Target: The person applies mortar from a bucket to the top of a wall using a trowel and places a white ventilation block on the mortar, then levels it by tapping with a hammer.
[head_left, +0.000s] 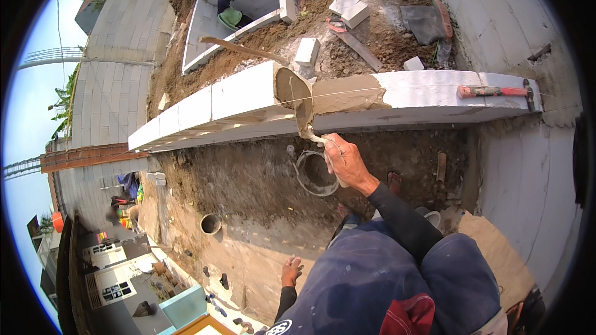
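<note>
One likely stiff, blade-heavy trowel [304, 120]: our right hand [347, 164] grips its handle by the wall [431, 90], near edge; our left hand [291, 271] hangs empty.

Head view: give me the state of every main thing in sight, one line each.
Right hand: grip closed on the trowel's handle
Trowel: mortar-smeared, held up at the wall
Left hand: open, holding nothing visible
Wall: partly topped with spread mortar
Hammer: lying on the wall's right end
Saw: lying on the dirt
Near bucket: uncovered
Far bucket: uncovered
</note>
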A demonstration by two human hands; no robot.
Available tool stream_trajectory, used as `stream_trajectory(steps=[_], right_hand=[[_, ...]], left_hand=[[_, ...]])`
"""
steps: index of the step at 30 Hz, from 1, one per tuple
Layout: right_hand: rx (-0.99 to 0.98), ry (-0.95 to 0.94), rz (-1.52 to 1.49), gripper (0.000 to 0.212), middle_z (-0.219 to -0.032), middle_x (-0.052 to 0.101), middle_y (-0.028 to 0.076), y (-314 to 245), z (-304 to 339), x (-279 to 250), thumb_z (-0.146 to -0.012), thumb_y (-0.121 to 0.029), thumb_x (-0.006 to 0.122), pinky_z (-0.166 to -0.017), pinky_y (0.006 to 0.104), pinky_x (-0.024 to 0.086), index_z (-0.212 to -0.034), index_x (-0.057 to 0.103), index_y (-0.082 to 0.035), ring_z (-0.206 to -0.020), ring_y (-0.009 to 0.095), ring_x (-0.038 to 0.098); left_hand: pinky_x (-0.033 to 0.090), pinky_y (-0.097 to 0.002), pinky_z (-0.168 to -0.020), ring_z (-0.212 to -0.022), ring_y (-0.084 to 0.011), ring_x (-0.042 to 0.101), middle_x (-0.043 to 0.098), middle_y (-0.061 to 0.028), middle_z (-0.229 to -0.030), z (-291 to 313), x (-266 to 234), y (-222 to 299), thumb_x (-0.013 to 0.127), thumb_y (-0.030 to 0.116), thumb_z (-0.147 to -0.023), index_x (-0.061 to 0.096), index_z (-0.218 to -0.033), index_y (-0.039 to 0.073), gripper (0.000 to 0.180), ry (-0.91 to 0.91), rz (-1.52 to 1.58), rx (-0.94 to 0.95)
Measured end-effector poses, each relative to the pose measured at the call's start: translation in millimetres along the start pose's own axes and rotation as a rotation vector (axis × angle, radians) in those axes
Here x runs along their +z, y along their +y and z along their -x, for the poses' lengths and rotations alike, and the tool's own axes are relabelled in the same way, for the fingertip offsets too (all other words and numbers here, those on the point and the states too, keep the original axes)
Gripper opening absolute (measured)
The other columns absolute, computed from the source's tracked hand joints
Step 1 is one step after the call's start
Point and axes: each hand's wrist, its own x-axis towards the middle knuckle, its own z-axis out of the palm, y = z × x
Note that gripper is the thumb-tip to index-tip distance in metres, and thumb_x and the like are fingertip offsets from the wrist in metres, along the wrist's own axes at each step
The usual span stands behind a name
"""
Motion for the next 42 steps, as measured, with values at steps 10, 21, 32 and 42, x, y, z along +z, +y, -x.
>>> stream_trajectory(steps=[10,21,32,42], right_hand=[[-0.163,-0.003,0.34,0.032,-0.075,0.059,0.02,31,12,6,-0.106,-0.031,0.046,-0.064,0.0443,0.048,-0.117,0.057,-0.003,-0.067,0.038,0.061],[-0.337,0.088,0.493,0.033,-0.069,0.055,0.021,-5,-54,-18,-0.105,-0.031,0.049,-0.063,0.0448,0.047,-0.112,0.059,0.0,-0.063,0.038,0.06],[0.114,0.009,0.188,0.033,-0.058,0.053,0.008,5,-33,-9,-0.106,-0.03,0.043,-0.051,0.0368,0.049,-0.1,0.056,-0.001,-0.047,0.019,0.059],[0.064,0.043,0.017,0.036,-0.066,0.052,0.003,-39,-35,15,-0.108,-0.032,0.04,-0.049,0.0279,0.049,-0.105,0.056,0.0,-0.051,0.01,0.054]], left_hand=[[0.053,-0.0349,-0.076,-0.103,-0.0262,0.07,0.063,-0.0099,-0.134,3,4,2,0.071,0.033,-0.092,0.043,-0.149,0.009,0.068,-0.011,0.036,0.024],[0.053,-0.0365,-0.078,-0.105,-0.0268,0.069,0.061,-0.0133,-0.135,-1,2,3,0.07,0.032,-0.093,0.042,-0.15,0.008,0.068,-0.022,-0.006,0.01],[0.053,-0.0364,-0.077,-0.104,-0.0261,0.069,0.062,-0.0119,-0.133,3,11,9,0.07,0.032,-0.093,0.043,-0.15,0.01,0.067,-0.035,0.004,0.001],[0.053,-0.0356,-0.076,-0.102,-0.0253,0.07,0.064,-0.0099,-0.129,-14,3,9,0.073,0.036,-0.092,0.045,-0.148,0.01,0.068,-0.037,0.021,0.052]])
